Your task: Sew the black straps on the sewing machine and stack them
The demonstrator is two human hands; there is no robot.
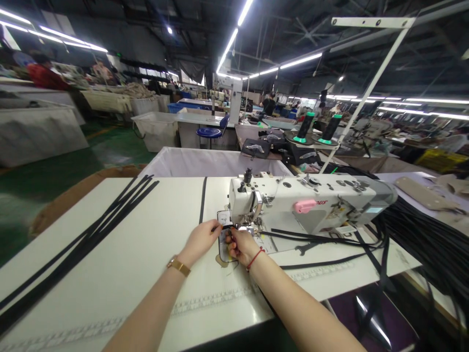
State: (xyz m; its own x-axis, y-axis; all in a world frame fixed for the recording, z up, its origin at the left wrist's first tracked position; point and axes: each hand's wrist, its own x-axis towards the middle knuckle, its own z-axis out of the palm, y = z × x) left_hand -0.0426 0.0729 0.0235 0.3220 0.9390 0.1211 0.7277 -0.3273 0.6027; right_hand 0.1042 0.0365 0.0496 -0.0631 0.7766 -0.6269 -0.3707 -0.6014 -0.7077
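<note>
At the needle end of a white sewing machine (pixel 278 195), my left hand (pixel 203 238) pinches a short stretch of black strap (pixel 228 227). My right hand (pixel 242 246) is close beside it, fingers curled in at the same strap just in front of the presser foot area. The fingertips hide most of the held piece. Beneath both hands lies the metal plate (pixel 224 252) of the machine bed. Another black strap (pixel 203 201) runs back across the white table (pixel 146 288) behind the left hand.
Long black straps (pixel 91 238) lie on the table's left. More straps (pixel 330 238) and a wrench (pixel 306 247) lie right of the hands. A printed ruler (pixel 212 297) runs along the front. Thread cones (pixel 304 128) stand behind the machine, beyond a white bin (pixel 198 161).
</note>
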